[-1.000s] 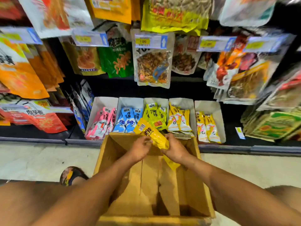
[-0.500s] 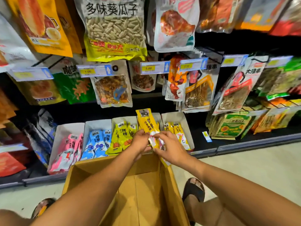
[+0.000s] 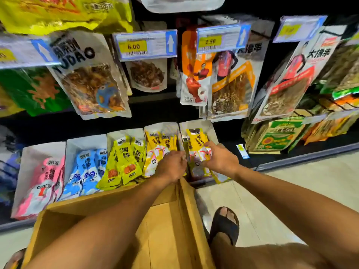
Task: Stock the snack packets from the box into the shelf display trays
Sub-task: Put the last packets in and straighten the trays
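Note:
Several white display trays stand in a row on the bottom shelf, with pink, blue, lime and orange-yellow packets. Both my hands reach into the rightmost tray (image 3: 210, 126). My right hand (image 3: 219, 159) grips a bunch of orange-yellow snack packets (image 3: 195, 141) standing in that tray. My left hand (image 3: 172, 165) holds the bunch's left edge at the tray's front. The open cardboard box (image 3: 171, 220) sits on the floor under my forearms; what shows of its inside is bare cardboard.
Hanging snack bags and price tags (image 3: 145, 45) crowd the space just above the trays. A stack of sunflower-seed bags (image 3: 272, 136) lies right of the trays. My sandalled right foot (image 3: 224, 226) stands beside the box on the tiled floor.
Both hands carried the orange-yellow packets up out of the box and right, into the rightmost tray. The view swung right and closer to the shelf.

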Demonstrator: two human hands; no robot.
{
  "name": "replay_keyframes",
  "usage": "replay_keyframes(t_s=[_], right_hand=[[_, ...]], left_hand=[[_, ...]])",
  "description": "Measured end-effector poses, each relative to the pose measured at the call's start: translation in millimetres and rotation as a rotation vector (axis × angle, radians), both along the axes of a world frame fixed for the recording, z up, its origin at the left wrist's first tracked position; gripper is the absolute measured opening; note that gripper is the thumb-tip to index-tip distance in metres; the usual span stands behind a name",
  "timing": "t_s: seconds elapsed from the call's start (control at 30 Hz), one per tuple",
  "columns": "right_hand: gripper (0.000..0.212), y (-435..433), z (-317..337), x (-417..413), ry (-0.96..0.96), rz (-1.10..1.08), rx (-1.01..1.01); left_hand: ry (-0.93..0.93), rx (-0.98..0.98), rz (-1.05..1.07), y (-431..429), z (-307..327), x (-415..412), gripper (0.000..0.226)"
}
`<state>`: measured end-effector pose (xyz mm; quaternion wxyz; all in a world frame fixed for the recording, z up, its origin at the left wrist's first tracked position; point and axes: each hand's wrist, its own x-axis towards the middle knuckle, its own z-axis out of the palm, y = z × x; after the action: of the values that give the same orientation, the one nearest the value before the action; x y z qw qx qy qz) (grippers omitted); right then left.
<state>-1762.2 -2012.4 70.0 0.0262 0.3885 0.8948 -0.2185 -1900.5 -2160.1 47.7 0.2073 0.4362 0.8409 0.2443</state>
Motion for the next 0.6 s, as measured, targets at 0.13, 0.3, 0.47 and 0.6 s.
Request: replay_keyframes(t_s=[0.13, 0.3, 0.47, 0.6], right_hand=[[0.074, 48, -42, -14, -0.067, -0.051, -0.054], [0.063, 74, -92, -33, -0.138, -0.113, -0.047], [0.063, 87, -128, -53, -0.116, -0.130, -0.004], [0.046, 95, -148, -54, -0.069, -0.118, 0.052]], left_hand=[[0.333, -0.203, -0.269, 18, -37, -14, 0.050], [0.474, -0.365, -0.428, 59, -66, -25, 0.058], [0.577, -0.509, -0.526, 99, -89, -29, 0.062], [0.586, -0.617, -0.576, 114, -102, -30, 0.060]])
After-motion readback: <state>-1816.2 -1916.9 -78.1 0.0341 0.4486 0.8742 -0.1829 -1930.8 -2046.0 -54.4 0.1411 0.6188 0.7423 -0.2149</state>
